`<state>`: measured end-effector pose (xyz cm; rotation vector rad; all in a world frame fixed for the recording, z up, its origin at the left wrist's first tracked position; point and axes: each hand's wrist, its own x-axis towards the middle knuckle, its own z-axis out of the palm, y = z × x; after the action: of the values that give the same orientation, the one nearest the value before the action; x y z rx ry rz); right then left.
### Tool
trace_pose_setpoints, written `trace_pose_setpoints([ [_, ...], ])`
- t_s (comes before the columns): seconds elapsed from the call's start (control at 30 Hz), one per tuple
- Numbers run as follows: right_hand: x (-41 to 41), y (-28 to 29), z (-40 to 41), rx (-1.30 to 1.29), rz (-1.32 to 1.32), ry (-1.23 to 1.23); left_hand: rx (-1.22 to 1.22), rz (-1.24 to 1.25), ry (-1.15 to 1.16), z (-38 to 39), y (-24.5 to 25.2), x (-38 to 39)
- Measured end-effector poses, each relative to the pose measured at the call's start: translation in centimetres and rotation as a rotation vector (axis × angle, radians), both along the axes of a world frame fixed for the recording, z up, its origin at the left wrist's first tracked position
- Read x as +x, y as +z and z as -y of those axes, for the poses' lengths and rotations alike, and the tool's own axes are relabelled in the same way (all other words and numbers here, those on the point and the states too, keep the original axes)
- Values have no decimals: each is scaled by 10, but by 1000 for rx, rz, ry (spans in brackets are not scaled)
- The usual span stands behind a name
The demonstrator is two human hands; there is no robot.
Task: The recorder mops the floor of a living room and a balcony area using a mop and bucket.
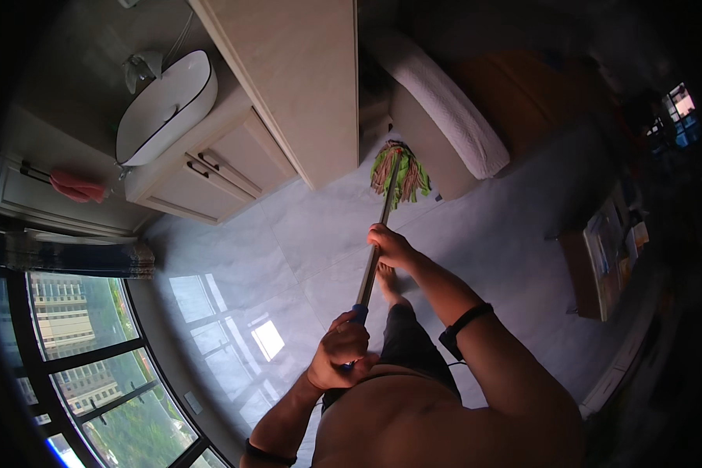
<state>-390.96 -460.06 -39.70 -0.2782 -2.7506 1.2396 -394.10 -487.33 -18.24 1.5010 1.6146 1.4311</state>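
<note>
A mop with a metal pole (370, 275) reaches away from my body across the floor. My left hand (342, 351) is closed around its blue grip (360, 314), close to my belly. Farther along, my right hand (391, 244) grasps the bare part of the pole. At the far end, the green and brown strip mop head (406, 178) rests on the grey tiled floor (304, 234), beside the base of a light-coloured sofa or bed (439, 146). The strips are spread out and hide the pole's lower joint.
A cream cabinet (205, 169) carries a white basin (169, 111) on the left, next to a tall panel (304, 88). A window (93, 351) lies lower left, with its reflection on the tiles. To the right stands a low brown shelf (585, 263) holding various items. My bare foot (388, 278) is beneath the pole.
</note>
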Motion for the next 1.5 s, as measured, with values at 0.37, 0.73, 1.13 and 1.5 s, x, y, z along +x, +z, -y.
trace_pose_setpoints([
  [0.37, -117, -61, -209, 11, 47, 87, 40, 223, 241, -150, 60, -78],
  [0.73, -111, 78, 23, -391, 200, 461, 165, -33, 78, -70, 263, -99],
  [1.13, -97, 100, -26, -288, 93, 482, 372, 119, 13, -108, 241, -101],
  [1.5, -121, -20, -166, -2, -52, 24, 165, 199, -93, -127, 80, -122],
])
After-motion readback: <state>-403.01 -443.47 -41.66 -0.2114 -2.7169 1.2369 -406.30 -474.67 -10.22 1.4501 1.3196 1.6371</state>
